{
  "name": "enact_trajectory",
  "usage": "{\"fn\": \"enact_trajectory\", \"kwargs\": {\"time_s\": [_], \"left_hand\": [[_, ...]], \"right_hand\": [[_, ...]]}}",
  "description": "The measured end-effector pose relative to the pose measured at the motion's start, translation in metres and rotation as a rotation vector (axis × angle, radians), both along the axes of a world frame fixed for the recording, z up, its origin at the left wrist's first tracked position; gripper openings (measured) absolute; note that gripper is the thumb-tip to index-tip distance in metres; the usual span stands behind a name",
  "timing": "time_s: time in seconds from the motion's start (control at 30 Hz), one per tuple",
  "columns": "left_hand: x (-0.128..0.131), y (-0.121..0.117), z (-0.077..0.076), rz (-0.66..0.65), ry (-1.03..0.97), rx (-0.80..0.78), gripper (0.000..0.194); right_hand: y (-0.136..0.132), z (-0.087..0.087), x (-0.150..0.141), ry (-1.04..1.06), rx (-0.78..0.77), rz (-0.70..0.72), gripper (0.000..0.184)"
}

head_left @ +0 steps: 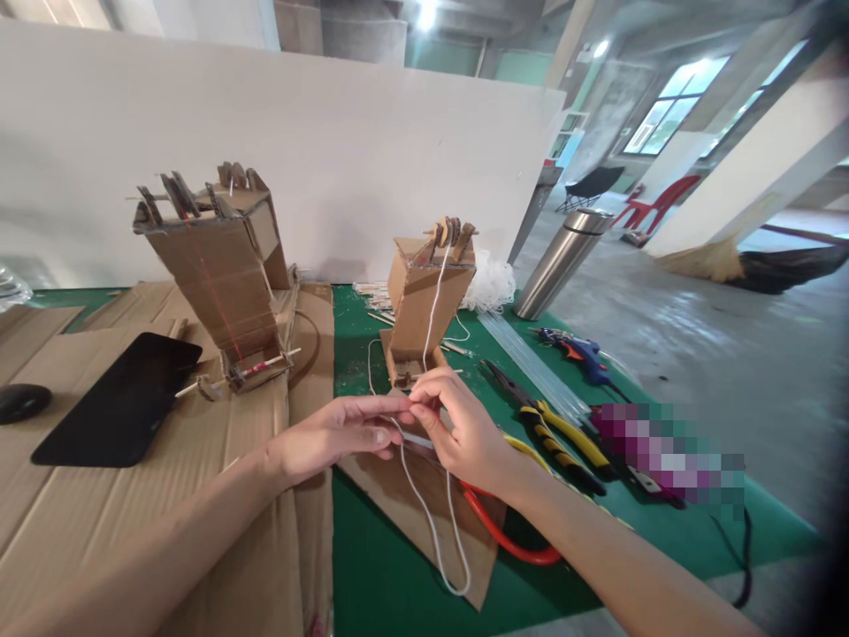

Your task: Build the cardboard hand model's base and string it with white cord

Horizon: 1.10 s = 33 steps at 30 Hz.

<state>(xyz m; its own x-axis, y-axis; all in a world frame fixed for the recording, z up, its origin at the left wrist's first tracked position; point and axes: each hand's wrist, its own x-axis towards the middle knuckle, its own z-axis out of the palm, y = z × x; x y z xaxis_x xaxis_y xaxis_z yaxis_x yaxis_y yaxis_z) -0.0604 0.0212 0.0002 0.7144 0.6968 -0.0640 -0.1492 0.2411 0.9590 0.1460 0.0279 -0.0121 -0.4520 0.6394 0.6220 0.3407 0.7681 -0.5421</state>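
Note:
White string hangs from a cardboard pulley on top of a small cardboard tower. It runs down to my right hand, whose thumb and forefinger are pinched on it. My left hand meets the right fingertips from the left, the string passing between its thumb and fingers. Below both hands the string drops in a long loop over a cardboard piece. A thin stick crosses the tower's base, partly hidden behind my right hand.
To the left stands a larger cardboard tower with red thread, beside a black phone and mouse. Pliers, red-handled scissors, glue sticks, a glue gun and a steel flask are at right.

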Motion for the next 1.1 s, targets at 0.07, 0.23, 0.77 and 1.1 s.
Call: {"fn": "enact_trajectory", "kwargs": {"time_s": [0.07,0.23,0.77,1.1], "left_hand": [[-0.0003,0.0003,-0.0005,-0.015,0.009,0.002,0.039],[-0.0002,-0.0001,0.0010,-0.018,0.005,-0.039,0.043],[-0.0006,0.0004,0.0014,-0.088,-0.027,-0.092,0.047],[-0.0009,0.0007,-0.0017,0.010,-0.071,-0.074,0.039]], "right_hand": [[0.0003,-0.0007,0.0005,-0.022,-0.004,0.003,0.012],[-0.0005,-0.0005,0.0017,-0.116,0.066,-0.037,0.014],[-0.0046,0.0015,-0.0022,-0.130,0.004,-0.105,0.014],[0.0016,-0.0024,0.0002,-0.007,-0.002,-0.087,0.011]]}}
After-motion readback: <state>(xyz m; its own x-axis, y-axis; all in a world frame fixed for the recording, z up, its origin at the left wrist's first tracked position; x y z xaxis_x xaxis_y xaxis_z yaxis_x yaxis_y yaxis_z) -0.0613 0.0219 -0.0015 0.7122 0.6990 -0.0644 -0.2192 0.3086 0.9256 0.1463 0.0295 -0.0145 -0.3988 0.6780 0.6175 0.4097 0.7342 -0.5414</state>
